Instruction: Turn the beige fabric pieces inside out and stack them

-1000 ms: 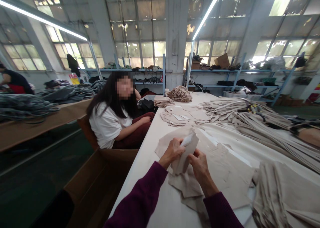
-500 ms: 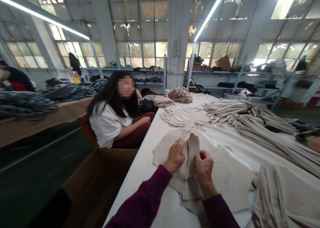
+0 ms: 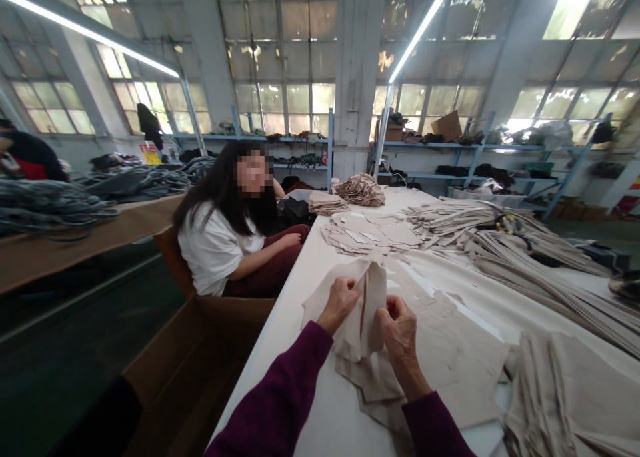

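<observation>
Between my hands a beige fabric piece (image 3: 373, 310) is raised off the white table (image 3: 270, 383), folded over with a gap showing inside the fold. My left hand (image 3: 341, 302) pinches its left edge, fingers closed. At the right edge, my right hand (image 3: 400, 325) grips the same piece between thumb and fingers. Beneath and around it lie more flat beige cut pieces (image 3: 460, 370). The fingertips are partly hidden by the cloth.
A person in a white shirt (image 3: 215, 250) sits at the table's left side. An open cardboard box (image 3: 195, 363) stands below the left edge. Beige strips (image 3: 540, 297) and a folded stack (image 3: 540, 390) lie to the right; bundles (image 3: 360, 190) sit farther back.
Both hands have shifted slightly left with the beige fabric piece, and its fold stands more open. At the far left, another person has moved a little.
</observation>
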Available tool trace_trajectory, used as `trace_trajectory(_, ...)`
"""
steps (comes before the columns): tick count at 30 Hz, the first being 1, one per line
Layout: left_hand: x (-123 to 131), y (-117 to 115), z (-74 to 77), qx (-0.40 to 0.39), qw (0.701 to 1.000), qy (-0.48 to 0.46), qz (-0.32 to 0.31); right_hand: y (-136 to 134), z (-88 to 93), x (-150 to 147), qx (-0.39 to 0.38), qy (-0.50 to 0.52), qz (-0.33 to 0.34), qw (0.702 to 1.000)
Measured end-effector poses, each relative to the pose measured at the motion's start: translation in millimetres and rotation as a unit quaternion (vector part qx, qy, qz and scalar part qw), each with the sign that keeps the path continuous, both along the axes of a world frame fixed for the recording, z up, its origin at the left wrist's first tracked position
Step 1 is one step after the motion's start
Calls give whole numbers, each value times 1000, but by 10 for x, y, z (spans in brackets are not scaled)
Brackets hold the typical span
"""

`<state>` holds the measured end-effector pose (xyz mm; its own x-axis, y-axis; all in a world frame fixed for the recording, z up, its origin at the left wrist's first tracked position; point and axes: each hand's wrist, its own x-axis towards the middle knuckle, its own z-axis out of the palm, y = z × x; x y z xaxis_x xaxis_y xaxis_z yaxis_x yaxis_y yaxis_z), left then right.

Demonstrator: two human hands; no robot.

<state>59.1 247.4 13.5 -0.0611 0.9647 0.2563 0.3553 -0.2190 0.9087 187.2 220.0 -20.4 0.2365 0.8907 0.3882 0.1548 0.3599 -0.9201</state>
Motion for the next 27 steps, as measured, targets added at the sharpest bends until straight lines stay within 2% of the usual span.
trace_trajectory(6, 37, 2, 35, 74, 993, 38, 85, -63, 122, 67, 16, -88, -172, 981)
trace_trajectory(9, 117, -23, 74, 94, 992, 17, 86, -69, 147, 122, 25, -119, -198, 973)
trace_trajectory(12, 201, -73, 114, 81, 994, -14, 72, -54, 133, 166, 23, -129, -216, 968)
trace_trajectory(16, 298, -143, 87, 42, 997, 32, 50, -54, 143, 157, 48, -128, -218, 966)
trace_trajectory(19, 318, -138, -12, 31, 994, 92, 53, -58, 158, 120, 51, -123, -179, 975)
trace_trajectory(22, 271, -82, -117, 13, 991, 127, 26, -36, 93, 103, -24, -96, -52, 994)
trace_trajectory(24, 217, -47, -159, 5, 992, 130, -10, -13, 2, 103, -73, -60, 33, 995)
trace_trajectory(27, 140, -25, -179, 1, 994, 108, -34, 9, -117, 92, -90, -25, 74, 993)
